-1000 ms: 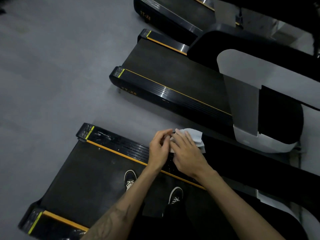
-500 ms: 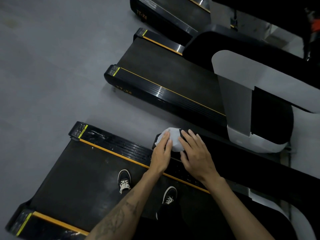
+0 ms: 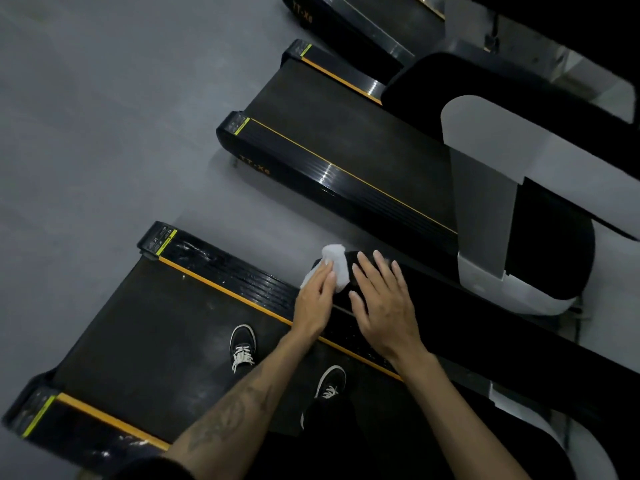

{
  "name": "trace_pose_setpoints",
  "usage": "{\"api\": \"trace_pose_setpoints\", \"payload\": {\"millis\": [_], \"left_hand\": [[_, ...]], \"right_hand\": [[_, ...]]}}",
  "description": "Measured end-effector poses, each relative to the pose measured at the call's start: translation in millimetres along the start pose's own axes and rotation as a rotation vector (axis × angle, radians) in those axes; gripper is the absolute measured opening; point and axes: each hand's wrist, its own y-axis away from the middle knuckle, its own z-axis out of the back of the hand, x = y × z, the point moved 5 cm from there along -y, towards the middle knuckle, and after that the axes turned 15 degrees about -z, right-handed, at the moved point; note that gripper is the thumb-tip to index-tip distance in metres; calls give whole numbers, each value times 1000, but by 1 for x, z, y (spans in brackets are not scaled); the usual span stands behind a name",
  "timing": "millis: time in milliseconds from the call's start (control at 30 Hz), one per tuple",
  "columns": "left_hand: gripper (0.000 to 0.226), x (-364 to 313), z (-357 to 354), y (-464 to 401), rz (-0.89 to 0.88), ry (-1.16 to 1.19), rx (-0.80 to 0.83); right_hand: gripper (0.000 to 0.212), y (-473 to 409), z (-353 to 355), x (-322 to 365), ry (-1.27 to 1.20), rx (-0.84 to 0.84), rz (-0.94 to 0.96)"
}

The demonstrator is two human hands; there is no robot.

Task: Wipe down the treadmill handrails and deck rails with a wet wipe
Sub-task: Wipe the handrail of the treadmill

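I see left hand (image 3: 316, 299) flat, fingers straight, pressing white wet wipe (image 3: 334, 266) onto rounded end of black handrail (image 3: 450, 306). Wipe drapes over handrail tip, bunched above fingertips. Right hand (image 3: 382, 306) spread wide, fingers straight, resting on same handrail just beside wipe, gripping nothing. Below hands: deck rail (image 3: 235, 275) with orange stripe, treadmill belt (image 3: 156, 334), two black sneakers (image 3: 242, 344) standing on belt. Neighbouring treadmill (image 3: 346, 157) beyond, on grey floor (image 3: 104, 133).

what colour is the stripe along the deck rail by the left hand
Orange, a thin stripe edging the black deck rail; head view.
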Motion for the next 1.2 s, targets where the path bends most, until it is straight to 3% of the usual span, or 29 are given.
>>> {"api": "trace_pose_setpoints", "payload": {"millis": [100, 200, 433, 700, 900, 1067, 1200], "left_hand": [[40, 2, 1, 27, -82, 65, -114], [39, -12, -7, 22, -169, 163, -59], [47, 17, -1, -13, 81, 70, 3], [31, 11, -7, 0, -71, 184, -128], [49, 37, -1, -14, 246, 161, -155], [26, 33, -2, 7, 64, 161, -342], [34, 38, -3, -11, 98, 237, -222]], "right_hand": [[53, 1, -2, -1, 12, -20, 14], [56, 1, -3, -2, 21, -34, 14], [58, 1, -6, -3, 106, -52, 52], [63, 2, -8, -4, 125, -75, 73], [67, 3, -10, -4, 145, -93, 82], [69, 3, -10, -4, 153, -110, 85], [69, 4, -12, -4, 172, -116, 93]]}}
